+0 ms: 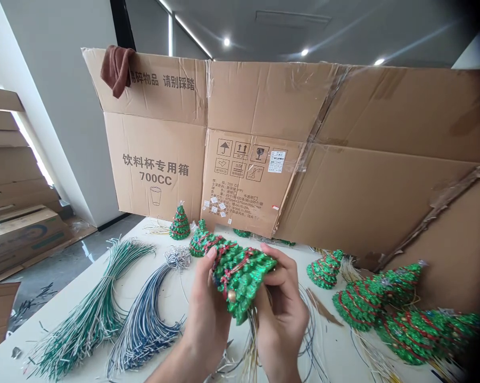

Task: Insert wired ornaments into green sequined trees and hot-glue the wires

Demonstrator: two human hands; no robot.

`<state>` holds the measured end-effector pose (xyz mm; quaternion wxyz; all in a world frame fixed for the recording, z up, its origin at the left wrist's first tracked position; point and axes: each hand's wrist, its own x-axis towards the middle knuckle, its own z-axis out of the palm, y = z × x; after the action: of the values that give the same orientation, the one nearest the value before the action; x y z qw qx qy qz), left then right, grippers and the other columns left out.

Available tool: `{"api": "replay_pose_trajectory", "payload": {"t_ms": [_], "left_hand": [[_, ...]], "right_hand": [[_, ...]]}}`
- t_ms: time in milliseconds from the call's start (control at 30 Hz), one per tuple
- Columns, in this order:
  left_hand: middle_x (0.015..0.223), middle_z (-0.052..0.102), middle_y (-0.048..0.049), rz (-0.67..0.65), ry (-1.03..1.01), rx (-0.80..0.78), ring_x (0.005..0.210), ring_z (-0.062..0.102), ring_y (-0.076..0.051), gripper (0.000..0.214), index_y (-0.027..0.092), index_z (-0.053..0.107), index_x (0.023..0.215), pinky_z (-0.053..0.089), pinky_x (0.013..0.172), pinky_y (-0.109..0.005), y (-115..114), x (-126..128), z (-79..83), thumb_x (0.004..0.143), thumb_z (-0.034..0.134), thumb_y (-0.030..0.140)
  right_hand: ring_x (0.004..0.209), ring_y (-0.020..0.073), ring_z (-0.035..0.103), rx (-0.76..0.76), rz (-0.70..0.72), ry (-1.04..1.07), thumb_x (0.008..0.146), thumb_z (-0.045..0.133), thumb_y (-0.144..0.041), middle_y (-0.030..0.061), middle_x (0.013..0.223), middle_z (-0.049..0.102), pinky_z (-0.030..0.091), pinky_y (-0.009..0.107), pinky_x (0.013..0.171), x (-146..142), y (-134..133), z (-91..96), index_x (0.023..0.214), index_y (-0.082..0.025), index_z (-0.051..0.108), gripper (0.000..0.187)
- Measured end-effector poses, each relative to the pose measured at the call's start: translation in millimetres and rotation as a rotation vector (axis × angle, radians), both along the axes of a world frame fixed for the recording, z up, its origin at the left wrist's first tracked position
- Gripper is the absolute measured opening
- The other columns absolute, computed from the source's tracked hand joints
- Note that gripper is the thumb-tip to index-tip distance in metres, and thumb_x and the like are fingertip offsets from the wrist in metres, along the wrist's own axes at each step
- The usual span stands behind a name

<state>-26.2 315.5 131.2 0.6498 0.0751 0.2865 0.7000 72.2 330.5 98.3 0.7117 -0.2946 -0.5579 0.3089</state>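
Observation:
A green glittery Christmas tree ornament (240,271) with red trim lies sideways between both my hands above the white table (152,276). My left hand (208,314) grips its left side, thumb up along the tip end. My right hand (282,308) wraps around its base, where pale wires (253,340) hang down. Both hands are closed on the tree.
Bundles of green-white wires (88,314) and blue-grey wires (146,314) lie at the left. Small finished trees (180,223) stand at the back; several more trees (387,308) lie at the right. A flattened cardboard box wall (304,154) stands behind, a brown cloth (115,69) on its corner.

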Motion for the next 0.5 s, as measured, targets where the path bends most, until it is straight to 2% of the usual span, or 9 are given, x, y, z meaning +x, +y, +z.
{"api": "replay_pose_trajectory", "payload": {"t_ms": [100, 200, 267, 333, 433, 500], "left_hand": [[0.077, 0.071, 0.0014, 0.095, -0.055, -0.002, 0.06, 0.064, -0.014, 0.037, 0.019, 0.074, 0.096, 0.055, 0.06, -0.026, 2.2, -2.0, -1.5, 0.085, 0.088, 0.051], [0.078, 0.073, -0.0005, 0.117, -0.049, -0.029, 0.058, 0.067, -0.015, 0.032, 0.019, 0.073, 0.096, 0.055, 0.054, -0.025, 9.6, -11.0, -2.7, 0.089, 0.083, 0.048], [0.081, 0.076, -0.0019, 0.122, -0.028, -0.001, 0.062, 0.071, -0.017, 0.031, 0.018, 0.076, 0.106, 0.061, 0.06, -0.028, 14.2, -19.1, -0.9, 0.09, 0.079, 0.045], [0.091, 0.08, -0.0058, 0.158, 0.004, 0.03, 0.071, 0.077, -0.021, 0.035, 0.017, 0.076, 0.111, 0.066, 0.069, -0.033, 16.9, -27.8, 2.8, 0.091, 0.077, 0.044], [0.095, 0.082, -0.007, 0.23, 0.023, 0.042, 0.08, 0.08, -0.025, 0.033, 0.018, 0.076, 0.112, 0.068, 0.077, -0.037, 18.3, -42.6, 8.8, 0.091, 0.075, 0.043], [0.092, 0.082, -0.0052, 0.312, 0.068, 0.08, 0.082, 0.081, -0.026, 0.03, 0.02, 0.076, 0.108, 0.069, 0.079, -0.039, 19.0, -54.1, 11.8, 0.09, 0.075, 0.043]], "right_hand": [[0.144, 0.0281, 0.06, -0.083, 0.09, -0.092, 0.101, 0.076, -0.026, 0.0103, 0.155, 0.058, 0.057, 0.036, 0.1, -1.4, 0.0, 2.1, 0.083, -0.022, 0.07, 0.019], [0.155, 0.0316, 0.05, -0.158, 0.137, -0.194, 0.101, 0.076, -0.031, 0.0111, 0.161, 0.056, 0.047, 0.047, 0.119, -2.3, 0.6, 7.4, 0.08, -0.022, 0.067, 0.024], [0.157, 0.0328, 0.048, -0.18, 0.154, -0.273, 0.101, 0.076, -0.034, 0.0109, 0.161, 0.059, 0.037, 0.055, 0.128, -1.2, 0.2, 11.1, 0.081, -0.023, 0.069, 0.023], [0.156, 0.0334, 0.049, -0.177, 0.179, -0.358, 0.101, 0.075, -0.036, 0.01, 0.159, 0.061, 0.033, 0.059, 0.13, 2.7, -0.9, 14.7, 0.086, -0.024, 0.074, 0.019], [0.152, 0.0314, 0.054, -0.156, 0.143, -0.428, 0.103, 0.073, -0.038, 0.0079, 0.155, 0.064, 0.038, 0.055, 0.127, 15.1, -2.2, 21.6, 0.094, -0.027, 0.078, 0.015], [0.14, 0.0288, 0.064, -0.158, 0.091, -0.487, 0.104, 0.071, -0.039, 0.0079, 0.144, 0.07, 0.05, 0.046, 0.115, 27.0, -1.5, 27.3, 0.096, -0.027, 0.077, 0.016]]}}
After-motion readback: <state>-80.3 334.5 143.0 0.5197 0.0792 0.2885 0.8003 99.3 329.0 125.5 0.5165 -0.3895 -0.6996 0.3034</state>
